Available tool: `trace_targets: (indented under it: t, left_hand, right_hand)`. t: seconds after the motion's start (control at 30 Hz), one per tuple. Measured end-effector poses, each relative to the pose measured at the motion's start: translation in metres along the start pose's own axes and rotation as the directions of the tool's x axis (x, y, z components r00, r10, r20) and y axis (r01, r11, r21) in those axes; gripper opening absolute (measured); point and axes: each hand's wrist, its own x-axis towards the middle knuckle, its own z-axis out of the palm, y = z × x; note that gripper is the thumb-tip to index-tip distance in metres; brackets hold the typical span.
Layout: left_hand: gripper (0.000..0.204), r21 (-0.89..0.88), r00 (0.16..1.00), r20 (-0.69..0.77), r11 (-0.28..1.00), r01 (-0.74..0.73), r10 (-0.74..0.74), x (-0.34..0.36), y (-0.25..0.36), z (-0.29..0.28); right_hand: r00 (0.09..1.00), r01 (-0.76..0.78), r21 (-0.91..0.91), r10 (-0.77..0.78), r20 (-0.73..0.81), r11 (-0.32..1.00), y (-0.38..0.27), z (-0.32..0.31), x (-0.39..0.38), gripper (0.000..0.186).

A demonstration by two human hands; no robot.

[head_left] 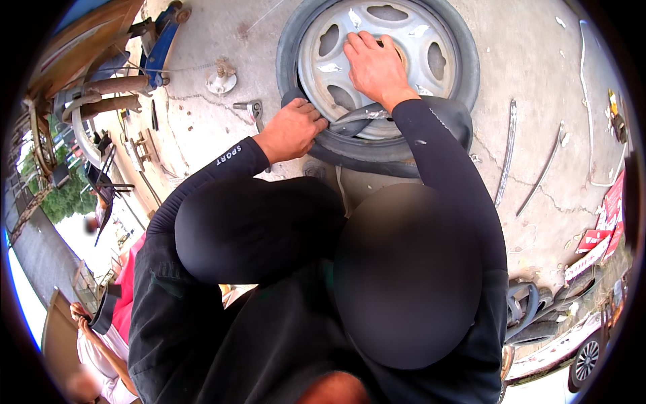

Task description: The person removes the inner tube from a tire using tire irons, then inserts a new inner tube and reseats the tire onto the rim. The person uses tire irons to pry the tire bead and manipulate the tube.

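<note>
Steel rim lies flat on the floor, tyre around it. Left hand curled at tyre's lower-left edge, grip unclear; right hand loosely spread on the rim.

Wheel rim silver-grey; tyre dark grey; left sleeve black, white-lettered.

Single view from wearer's head, left one of two side-by-side fisheye cameras; picture upright, unmirrored. Looks steeply down past wearer's knees toward floor. Knees and dark sleeves very near, filling much of middle; wheel farther off, just past 12 o'clock. Wide lens reaches far sideways: greenery at 9 o'clock, another person at 8, car at 4. Dark curved border cuts corners.
</note>
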Motion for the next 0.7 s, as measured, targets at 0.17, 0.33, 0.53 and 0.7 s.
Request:
trace_targets:
  t: [0.17,0.33,0.53,0.7]
  left_hand:
    - [0.060,0.004,0.998,-0.056,0.999,-0.034,0.034,-0.006,0.006,0.025]
    - [0.056,-0.091,0.996,-0.090,0.996,0.010,-0.018,-0.003,0.005,0.030]
    - [0.045,-0.183,0.992,-0.123,0.983,0.012,-0.035,0.004,0.014,0.025]
    - [0.041,-0.139,0.998,-0.063,0.990,0.008,-0.017,0.010,0.011,-0.009]
  right_hand:
    - [0.999,0.033,-0.078,-0.035,-0.016,0.996,-0.009,0.002,-0.006,0.023]
    - [0.999,0.018,-0.059,-0.020,-0.032,0.998,-0.009,0.006,-0.008,0.021]
    - [0.998,0.040,-0.064,-0.037,0.051,0.997,-0.010,0.002,-0.006,0.020]
    - [1.000,-0.001,-0.028,0.001,0.006,1.000,0.000,-0.003,-0.002,0.023]
